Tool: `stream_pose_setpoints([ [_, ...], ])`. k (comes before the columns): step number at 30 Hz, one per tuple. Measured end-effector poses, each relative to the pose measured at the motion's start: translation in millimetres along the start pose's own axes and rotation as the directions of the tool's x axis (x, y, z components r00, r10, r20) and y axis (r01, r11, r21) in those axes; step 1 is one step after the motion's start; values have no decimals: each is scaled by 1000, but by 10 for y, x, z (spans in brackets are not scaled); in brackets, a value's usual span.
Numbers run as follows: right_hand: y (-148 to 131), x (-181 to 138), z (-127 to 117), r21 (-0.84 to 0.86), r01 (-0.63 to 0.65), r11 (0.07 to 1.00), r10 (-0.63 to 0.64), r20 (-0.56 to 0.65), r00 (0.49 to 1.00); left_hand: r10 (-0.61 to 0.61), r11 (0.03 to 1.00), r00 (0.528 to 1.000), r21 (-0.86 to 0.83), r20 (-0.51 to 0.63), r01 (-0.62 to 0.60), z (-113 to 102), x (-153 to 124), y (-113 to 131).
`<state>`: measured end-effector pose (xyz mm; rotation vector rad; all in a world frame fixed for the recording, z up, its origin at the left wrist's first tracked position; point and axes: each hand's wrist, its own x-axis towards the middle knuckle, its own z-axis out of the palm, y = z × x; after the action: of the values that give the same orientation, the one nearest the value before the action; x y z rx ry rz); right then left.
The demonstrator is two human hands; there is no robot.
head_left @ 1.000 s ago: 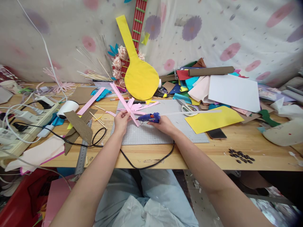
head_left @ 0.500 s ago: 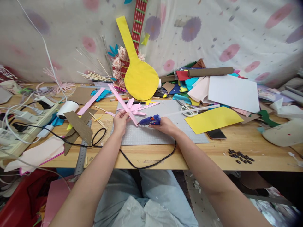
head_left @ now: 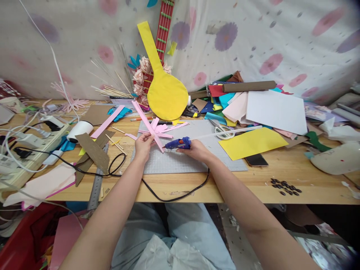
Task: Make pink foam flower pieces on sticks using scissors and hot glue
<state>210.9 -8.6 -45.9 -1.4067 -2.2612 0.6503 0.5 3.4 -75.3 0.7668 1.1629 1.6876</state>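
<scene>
My left hand pinches a long pink strip, which slants from upper left down to the right over the mat. In my right hand is a blue glue gun with a long clear glue stick poking out of its back. The gun's nozzle points left and meets or nearly meets the strip's lower end; contact is hard to make out. Beneath both hands lies a grey cutting mat. Several cut pink pieces rest on the mat just beyond my left hand.
A black cord loops along the table's front edge. Right of the mat are scissors, a yellow sheet, a phone and several small black oval pieces. A yellow lute-shaped cutout stands behind. A power strip sits left.
The pink strip's far end has swung slightly to the right and its near end sits slightly lower by the nozzle. Both hands hold the same things, almost unmoved.
</scene>
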Motion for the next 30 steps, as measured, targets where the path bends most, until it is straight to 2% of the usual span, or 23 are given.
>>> stream_pose_setpoints([
  [7,-6,33,40,-10,-1,1000,0,-23,1000,-19,999,998,45,53,17,1,-9,-5],
  [19,17,86,73,1,-15,1000,15,-142,990,-64,993,985,112,162,46,30,-62,25],
  [26,-4,94,56,-3,-38,999,37,-179,983,-108,985,967,156,232,72,32,-83,40],
  [30,6,113,63,-16,-61,998,57,-203,978,-172,970,940,217,296,109,35,-102,76],
])
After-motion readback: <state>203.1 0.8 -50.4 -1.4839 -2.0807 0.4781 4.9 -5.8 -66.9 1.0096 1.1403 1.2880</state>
